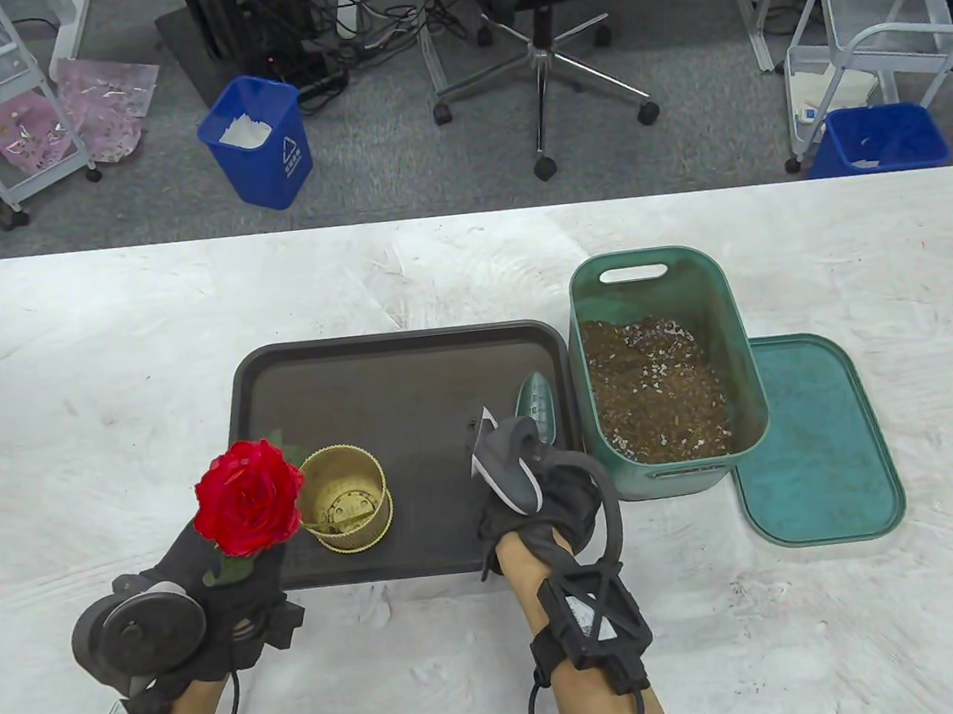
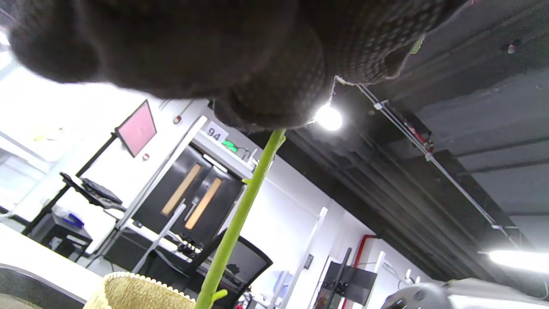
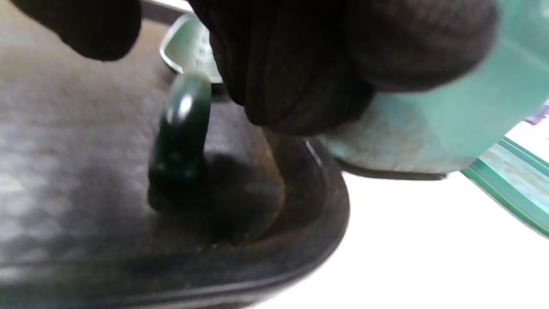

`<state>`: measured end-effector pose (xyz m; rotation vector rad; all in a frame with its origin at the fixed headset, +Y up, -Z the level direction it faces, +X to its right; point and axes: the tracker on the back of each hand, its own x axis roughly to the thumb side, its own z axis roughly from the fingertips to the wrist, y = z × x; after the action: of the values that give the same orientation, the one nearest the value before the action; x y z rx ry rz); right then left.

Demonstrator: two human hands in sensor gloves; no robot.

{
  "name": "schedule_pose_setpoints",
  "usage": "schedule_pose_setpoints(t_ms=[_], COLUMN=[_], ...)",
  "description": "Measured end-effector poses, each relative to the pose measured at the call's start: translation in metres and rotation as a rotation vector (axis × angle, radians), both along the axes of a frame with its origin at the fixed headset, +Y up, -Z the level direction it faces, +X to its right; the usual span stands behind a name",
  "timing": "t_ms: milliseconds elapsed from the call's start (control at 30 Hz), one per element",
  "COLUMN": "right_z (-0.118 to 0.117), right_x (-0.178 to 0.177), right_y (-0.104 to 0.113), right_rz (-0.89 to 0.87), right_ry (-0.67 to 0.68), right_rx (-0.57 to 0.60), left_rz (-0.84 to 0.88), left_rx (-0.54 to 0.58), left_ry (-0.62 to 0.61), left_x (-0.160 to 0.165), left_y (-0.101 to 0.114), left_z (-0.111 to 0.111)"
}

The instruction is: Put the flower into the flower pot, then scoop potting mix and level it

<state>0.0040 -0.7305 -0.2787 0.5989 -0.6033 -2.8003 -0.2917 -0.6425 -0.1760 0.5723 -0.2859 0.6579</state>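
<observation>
1. The left hand (image 1: 212, 589), at the lower left of the table view, pinches the green stem of the red artificial rose (image 1: 249, 497). The stem slants down into the round gold flower pot (image 1: 345, 498) at the lower left of the black plastic tray (image 1: 391, 357).
2. The right hand (image 1: 533, 487), near the tray's lower right corner, reaches over the dark green scoop (image 1: 538, 403). In the right wrist view its fingers (image 3: 296, 64) hang just above the handle; whether they grip it I cannot tell.
3. Risk: the pot looks light and empty, so the slanted stem could tip it or spring out once released before any mix holds it.
4. Risk: the green rectangular bin of brown potting mix (image 1: 659, 389) stands just beside the tray, so a full scoop carried across could spill.
5. The rose is full-bloomed and bright red, its head overhanging the pot's left rim.
</observation>
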Motion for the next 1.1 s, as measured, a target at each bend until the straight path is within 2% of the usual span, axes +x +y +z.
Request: schedule_pose_setpoints(t_ms=[67,167,433,533,600,700,800,833,900,1033,1100], right_z=[-0.004,-0.008,-0.008,-0.007,-0.005,-0.002,0.001,0.005,0.01,0.026,0.031], right_x=[-0.003,-0.008,-0.009,-0.011,-0.011,-0.012,-0.014,-0.013,-0.01,0.004,0.016], right_y=[-0.008,-0.015,-0.019,-0.016,-0.008,0.014,0.05,0.07,0.093,0.149,0.174], right_rz=[0.009,0.011,0.06,0.077,0.029,-0.139,-0.292,-0.323,-0.333,-0.337,-0.331], right_ry=[-0.027,-0.047,-0.014,0.014,0.028,0.088,0.14,0.196,0.244,0.386,0.41], right_rx=[-0.023,0.007,0.048,0.089,0.106,0.166,0.304,0.374,0.466,0.748,0.777], left_rz=[0.006,0.025,0.037,0.033,0.029,0.024,0.024,0.031,0.041,0.038,0.031], left_rx=[-0.004,-0.014,-0.019,-0.015,-0.013,-0.009,-0.01,-0.014,-0.019,-0.017,-0.013], left_ry=[0.004,0.01,0.017,0.015,0.01,0.007,0.008,0.009,0.009,0.005,0.005], left_x=[-0.001,-0.004,-0.006,-0.005,-0.004,-0.003,-0.003,-0.004,-0.005,-0.004,-0.003], left_y=[-0.001,-0.003,-0.003,-0.002,-0.002,-0.001,-0.002,-0.002,-0.002,-0.002,-0.001], left_z=[0.001,0.002,0.002,0.002,0.003,0.004,0.003,0.003,0.002,0.003,0.003])
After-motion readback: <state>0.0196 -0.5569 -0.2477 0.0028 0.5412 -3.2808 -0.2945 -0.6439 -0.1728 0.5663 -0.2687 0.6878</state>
